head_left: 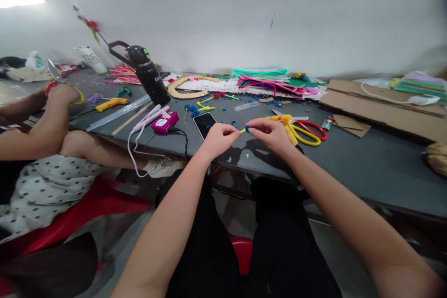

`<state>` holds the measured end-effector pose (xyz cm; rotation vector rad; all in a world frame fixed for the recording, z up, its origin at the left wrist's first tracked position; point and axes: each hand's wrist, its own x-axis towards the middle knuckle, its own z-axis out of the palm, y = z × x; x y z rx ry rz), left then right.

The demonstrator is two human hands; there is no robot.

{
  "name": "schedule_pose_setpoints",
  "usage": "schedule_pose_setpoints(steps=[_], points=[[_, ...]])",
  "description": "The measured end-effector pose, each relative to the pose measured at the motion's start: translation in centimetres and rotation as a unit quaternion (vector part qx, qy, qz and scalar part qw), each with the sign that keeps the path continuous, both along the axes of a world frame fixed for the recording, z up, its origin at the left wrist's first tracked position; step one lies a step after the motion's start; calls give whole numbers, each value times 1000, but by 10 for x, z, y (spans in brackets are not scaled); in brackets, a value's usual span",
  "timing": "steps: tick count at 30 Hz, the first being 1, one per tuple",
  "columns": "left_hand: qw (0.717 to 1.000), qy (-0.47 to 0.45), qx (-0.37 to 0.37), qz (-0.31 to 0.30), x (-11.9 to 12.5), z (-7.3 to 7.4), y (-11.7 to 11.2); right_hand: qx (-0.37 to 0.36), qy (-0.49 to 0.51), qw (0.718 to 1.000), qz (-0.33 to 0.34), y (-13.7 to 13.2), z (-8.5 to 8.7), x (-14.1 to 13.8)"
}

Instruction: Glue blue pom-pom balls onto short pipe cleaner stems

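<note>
Just over the table's front edge, my left hand (220, 139) pinches one end of a short yellow pipe cleaner (242, 131). At its other end, the fingertips of my right hand (270, 134) close on a small dark blue fuzzy piece (247, 129), which is partly hidden by them. A phone (202, 124) with a dark screen lies behind my left hand. Close beside my right hand are a yellow glue gun (289, 126) and scissors (316, 130) with red and yellow handles. Beyond my hands lie a blue fuzzy bundle (191, 111) and red-tipped yellow stems (216, 96).
A black bottle (151, 79) stands at the back left, near a purple box (164, 123) with a cable. Pink pipe cleaners (261, 85) lie along the wall. Cardboard sheets (377, 107) cover the back right. Another person's arm (42, 125) is at left, holding scissors.
</note>
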<state>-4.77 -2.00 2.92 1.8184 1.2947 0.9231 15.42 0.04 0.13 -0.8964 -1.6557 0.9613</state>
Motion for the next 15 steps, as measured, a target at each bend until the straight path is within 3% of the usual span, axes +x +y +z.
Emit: schedule_pose_setpoints(steps=[15], points=[[1000,-9,-9,2,1,1,-1,-19,14,1000,-6,0,-2,-1]])
